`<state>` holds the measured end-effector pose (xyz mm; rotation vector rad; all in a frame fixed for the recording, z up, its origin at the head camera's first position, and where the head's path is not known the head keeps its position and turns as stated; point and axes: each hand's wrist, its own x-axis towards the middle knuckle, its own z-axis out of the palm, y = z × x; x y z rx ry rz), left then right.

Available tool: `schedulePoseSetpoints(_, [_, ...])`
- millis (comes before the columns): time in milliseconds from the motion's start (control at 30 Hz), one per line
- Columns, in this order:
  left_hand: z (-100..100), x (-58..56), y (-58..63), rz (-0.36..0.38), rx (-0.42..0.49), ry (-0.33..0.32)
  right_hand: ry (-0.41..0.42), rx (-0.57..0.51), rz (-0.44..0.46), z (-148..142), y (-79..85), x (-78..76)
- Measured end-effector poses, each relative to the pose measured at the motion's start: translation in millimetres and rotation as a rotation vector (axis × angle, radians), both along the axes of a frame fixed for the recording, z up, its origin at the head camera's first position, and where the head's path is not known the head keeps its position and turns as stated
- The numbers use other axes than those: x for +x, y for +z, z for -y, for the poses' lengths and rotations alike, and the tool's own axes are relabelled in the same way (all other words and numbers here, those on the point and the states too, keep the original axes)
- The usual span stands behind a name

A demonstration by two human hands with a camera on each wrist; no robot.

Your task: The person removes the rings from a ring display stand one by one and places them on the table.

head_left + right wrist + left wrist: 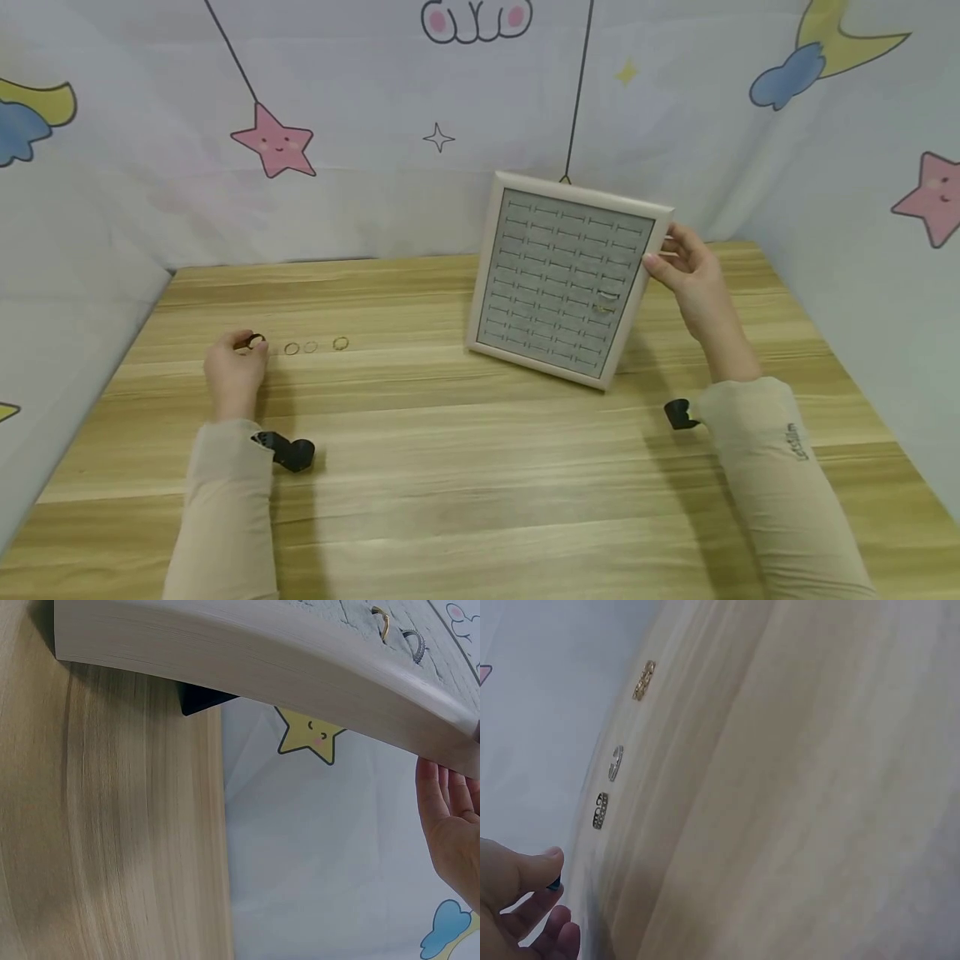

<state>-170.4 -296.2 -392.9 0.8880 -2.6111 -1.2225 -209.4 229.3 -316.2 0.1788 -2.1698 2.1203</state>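
Note:
My left hand (234, 372) pinches a dark ring (257, 341) between thumb and finger, over the left of the table; in the left wrist view only a dark bluish bit of it shows. To its right lie a patterned silver ring (600, 811), a thin silver ring (616, 763) and a gold ring (644, 680). My right hand (699, 283) grips the right edge of a framed ring display board (555, 279), which leans back on the table. In its slots sit a silver ring (616, 763) look-alike (415, 646) and a gold-coloured one (382, 624).
The board's dark back support (204, 698) shows behind the frame. A white cloth (375, 208) with cartoon stars and moons hangs behind the wooden table (450, 492) and along both sides. Each wrist carries a black camera (294, 453).

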Motion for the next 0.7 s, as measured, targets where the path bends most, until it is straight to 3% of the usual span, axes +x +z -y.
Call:
schedulePoseSetpoints(400, [5.0, 2.3, -10.7, 0.017, -0.090, -0.030, -0.005, 0.003, -0.006, 0.0, -0.2, 0.1])
schedulePoseSetpoints(700, [6.2, -0.4, -11.7, 0.060, -0.065, -0.039, -0.014, 0.021, 0.003, 0.5, 0.2, -0.1])
